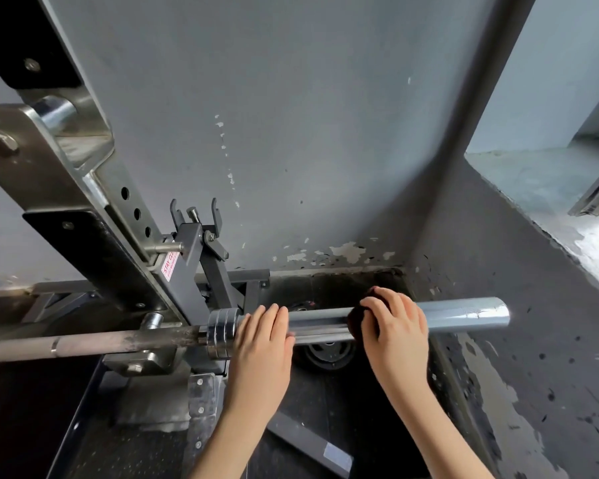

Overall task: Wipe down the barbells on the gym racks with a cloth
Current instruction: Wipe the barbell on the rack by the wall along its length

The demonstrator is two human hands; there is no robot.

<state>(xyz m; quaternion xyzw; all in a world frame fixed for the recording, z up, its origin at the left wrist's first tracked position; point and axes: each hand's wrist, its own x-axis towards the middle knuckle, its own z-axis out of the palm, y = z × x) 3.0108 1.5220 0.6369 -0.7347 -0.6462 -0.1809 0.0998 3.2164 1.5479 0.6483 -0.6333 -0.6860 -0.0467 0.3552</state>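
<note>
A barbell lies across the rack, its worn shaft (83,344) running in from the left to a ribbed collar (220,331). The shiny steel sleeve (464,314) sticks out to the right. My left hand (261,344) grips the sleeve just right of the collar. My right hand (395,326) presses a dark maroon cloth (355,321) around the sleeve near its middle. Most of the cloth is hidden under my fingers.
The steel rack upright (94,188) with its holes and a black safety latch (201,240) stands at left. A dark weight plate (329,354) lies on the floor under the sleeve. Grey walls with chipped paint close in behind and at right.
</note>
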